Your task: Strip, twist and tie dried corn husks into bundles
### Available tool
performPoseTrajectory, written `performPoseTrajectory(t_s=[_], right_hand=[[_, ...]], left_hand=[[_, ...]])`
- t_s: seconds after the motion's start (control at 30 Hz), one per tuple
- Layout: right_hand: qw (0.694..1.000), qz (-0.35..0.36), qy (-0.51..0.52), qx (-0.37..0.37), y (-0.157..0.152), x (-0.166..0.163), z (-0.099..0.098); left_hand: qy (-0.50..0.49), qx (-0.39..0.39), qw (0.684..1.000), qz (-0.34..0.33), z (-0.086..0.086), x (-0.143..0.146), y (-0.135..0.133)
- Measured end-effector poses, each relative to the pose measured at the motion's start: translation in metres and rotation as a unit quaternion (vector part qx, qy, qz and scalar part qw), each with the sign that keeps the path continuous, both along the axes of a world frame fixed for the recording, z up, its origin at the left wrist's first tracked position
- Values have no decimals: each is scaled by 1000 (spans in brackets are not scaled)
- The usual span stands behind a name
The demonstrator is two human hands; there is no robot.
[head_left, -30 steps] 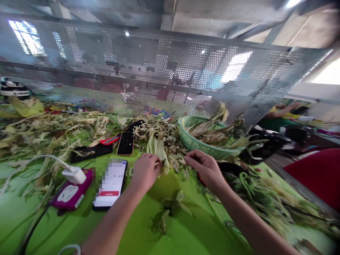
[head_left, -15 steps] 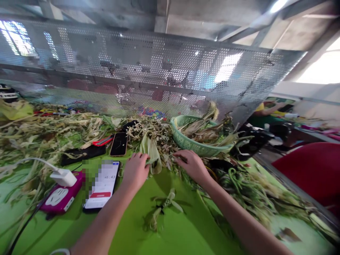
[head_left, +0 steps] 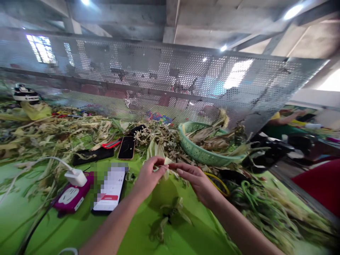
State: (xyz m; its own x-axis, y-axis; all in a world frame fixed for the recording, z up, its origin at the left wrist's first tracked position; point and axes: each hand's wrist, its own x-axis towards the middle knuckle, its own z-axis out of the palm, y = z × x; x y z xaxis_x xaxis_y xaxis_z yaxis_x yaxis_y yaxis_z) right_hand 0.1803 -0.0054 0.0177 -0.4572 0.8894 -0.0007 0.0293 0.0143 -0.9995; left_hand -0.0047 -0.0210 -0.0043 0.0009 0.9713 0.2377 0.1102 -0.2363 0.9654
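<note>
Pinched between the thumb and fingers of my left hand point(head_left: 150, 177) is a pale corn husk strip point(head_left: 167, 163), above the green table. My right hand point(head_left: 198, 180) meets it from the other side, its fingertips closed at the strip; the exact grip is partly hidden. Below both hands, a small knotted husk figure point(head_left: 171, 216) with a dark tie lies on the tabletop. Just behind my fingers, a wider pale husk leaf point(head_left: 154, 148) rests against a heap of short dried husk pieces point(head_left: 159, 132).
A green basket point(head_left: 196, 152) of dry husks stands behind right. At left are a lit phone point(head_left: 113, 187), a dark phone point(head_left: 126, 148), a magenta power strip point(head_left: 71, 198) with a white charger point(head_left: 76, 176), and a red cutter point(head_left: 111, 144). Green fibres point(head_left: 255, 202) lie right.
My hands have come together from apart, and the pale husk strip is now held between them. The view has shifted, so the scene sits slightly lower and further right.
</note>
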Motion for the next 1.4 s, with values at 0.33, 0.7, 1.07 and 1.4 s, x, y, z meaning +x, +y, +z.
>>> performPoseTrajectory(t_s=[0.33,0.7,1.07,1.4], right_hand=[[992,11,-102,72,-3,-5,2],[989,-84,-30,114,0,-7,-6],[965,-217,-13,143,10,3,-6],[964,-243,98,55,18,14,-2]], left_hand=[[-212,-90,972,36,-1,0,9],[-5,-76,994,-83,-7,8,3],[124,-28,991,-51,-8,3,0],[-160,-123,979,-6,3,0,2]])
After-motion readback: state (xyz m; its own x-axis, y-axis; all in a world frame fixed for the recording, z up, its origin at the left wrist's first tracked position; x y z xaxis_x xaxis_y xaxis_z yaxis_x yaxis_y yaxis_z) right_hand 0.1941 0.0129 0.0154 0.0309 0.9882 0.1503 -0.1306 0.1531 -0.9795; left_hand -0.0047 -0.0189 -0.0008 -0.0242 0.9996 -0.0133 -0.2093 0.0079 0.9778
